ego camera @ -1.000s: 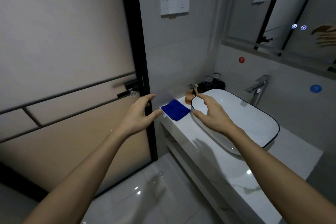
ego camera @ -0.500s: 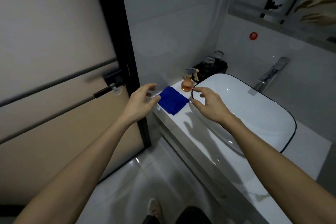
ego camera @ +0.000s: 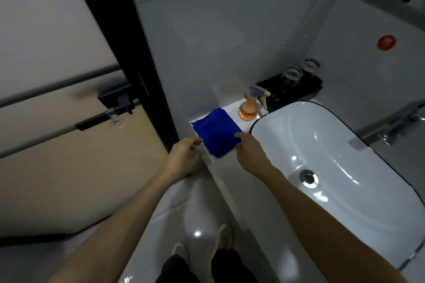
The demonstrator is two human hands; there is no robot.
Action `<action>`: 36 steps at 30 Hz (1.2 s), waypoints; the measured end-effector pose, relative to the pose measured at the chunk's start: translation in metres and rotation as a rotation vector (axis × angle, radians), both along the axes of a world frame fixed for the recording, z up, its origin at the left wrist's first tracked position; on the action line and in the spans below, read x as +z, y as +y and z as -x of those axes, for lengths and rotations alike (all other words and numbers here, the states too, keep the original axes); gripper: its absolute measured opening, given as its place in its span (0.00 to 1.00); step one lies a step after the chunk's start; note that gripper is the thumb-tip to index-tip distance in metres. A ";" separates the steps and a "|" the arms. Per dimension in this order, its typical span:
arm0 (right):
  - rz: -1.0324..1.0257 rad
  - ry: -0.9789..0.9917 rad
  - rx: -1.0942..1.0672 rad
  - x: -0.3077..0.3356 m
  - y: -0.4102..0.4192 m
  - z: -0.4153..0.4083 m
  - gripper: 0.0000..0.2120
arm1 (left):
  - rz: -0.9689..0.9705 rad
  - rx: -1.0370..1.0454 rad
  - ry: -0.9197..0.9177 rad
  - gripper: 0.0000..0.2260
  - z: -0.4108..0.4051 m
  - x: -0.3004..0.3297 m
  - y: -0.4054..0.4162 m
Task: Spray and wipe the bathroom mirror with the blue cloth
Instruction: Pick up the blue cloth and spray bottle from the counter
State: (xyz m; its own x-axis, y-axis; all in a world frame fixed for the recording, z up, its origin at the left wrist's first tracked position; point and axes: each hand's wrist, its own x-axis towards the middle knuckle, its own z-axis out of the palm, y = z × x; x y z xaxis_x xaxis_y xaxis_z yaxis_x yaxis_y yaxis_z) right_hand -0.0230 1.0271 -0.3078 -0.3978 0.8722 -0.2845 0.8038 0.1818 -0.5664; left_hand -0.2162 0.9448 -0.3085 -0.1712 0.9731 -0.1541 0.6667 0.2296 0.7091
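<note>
Fingers of right hand (ego camera: 249, 155) touch near edge of folded blue cloth (ego camera: 216, 132); left hand (ego camera: 185, 156) loosely curled, holding nothing. Cloth on counter corner (ego camera: 241, 122) beside spray bottle (ego camera: 248, 109). Risk: cloth slides off edge.

Dim bathroom, grey tiled wall (ego camera: 230, 30), glossy floor (ego camera: 184, 213), white basin (ego camera: 345, 145), black-framed door (ego camera: 69, 76)
</note>
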 end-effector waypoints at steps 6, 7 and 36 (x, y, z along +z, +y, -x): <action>-0.031 -0.246 0.191 -0.043 0.034 0.033 0.30 | 0.111 -0.075 0.079 0.17 -0.012 -0.040 0.025; -0.033 -0.285 0.215 -0.046 0.041 0.037 0.29 | 0.130 -0.089 0.087 0.18 -0.013 -0.047 0.031; 0.415 -0.556 0.585 -0.064 0.185 0.048 0.11 | 0.072 -0.218 0.350 0.20 -0.026 -0.108 0.112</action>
State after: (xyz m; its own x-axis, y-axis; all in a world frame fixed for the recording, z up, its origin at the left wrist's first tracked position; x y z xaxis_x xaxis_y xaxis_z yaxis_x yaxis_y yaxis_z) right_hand -0.0706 1.2124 -0.3717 -0.4563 0.3589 -0.8142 0.8244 0.5149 -0.2350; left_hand -0.1898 1.0572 -0.4162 -0.0163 0.9813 -0.1917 0.9032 0.0968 0.4182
